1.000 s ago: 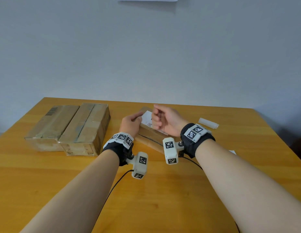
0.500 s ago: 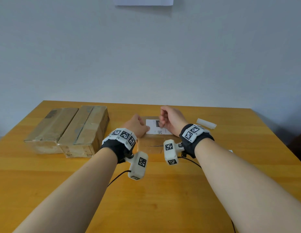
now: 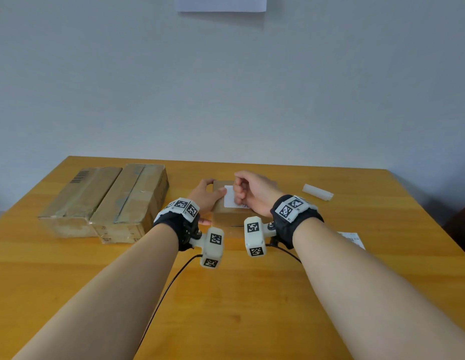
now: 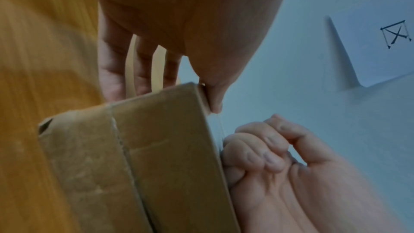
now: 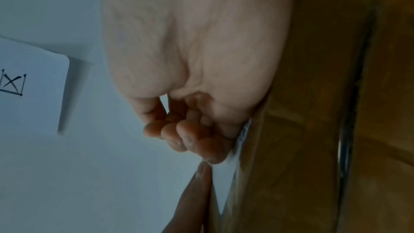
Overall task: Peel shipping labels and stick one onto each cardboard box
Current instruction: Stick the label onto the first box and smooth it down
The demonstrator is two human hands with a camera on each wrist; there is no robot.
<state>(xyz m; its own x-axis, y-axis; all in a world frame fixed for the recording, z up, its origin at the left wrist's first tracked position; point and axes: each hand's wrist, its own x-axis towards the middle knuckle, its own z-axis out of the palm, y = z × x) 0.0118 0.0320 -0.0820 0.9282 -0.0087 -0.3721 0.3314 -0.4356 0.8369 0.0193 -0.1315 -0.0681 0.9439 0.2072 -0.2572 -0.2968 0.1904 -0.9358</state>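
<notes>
Presses shipping label (image 3: 229, 199) onto small cardboard box (image 3: 227, 218) with curled, empty right hand (image 3: 253, 190); grips box with left hand (image 3: 206, 196); next likely needs peeling another for larger boxes (image 3: 132, 198)

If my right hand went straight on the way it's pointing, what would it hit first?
Probably the thumb of your left hand, which grips the box; it rests on the label just ahead of your right hand.
</notes>
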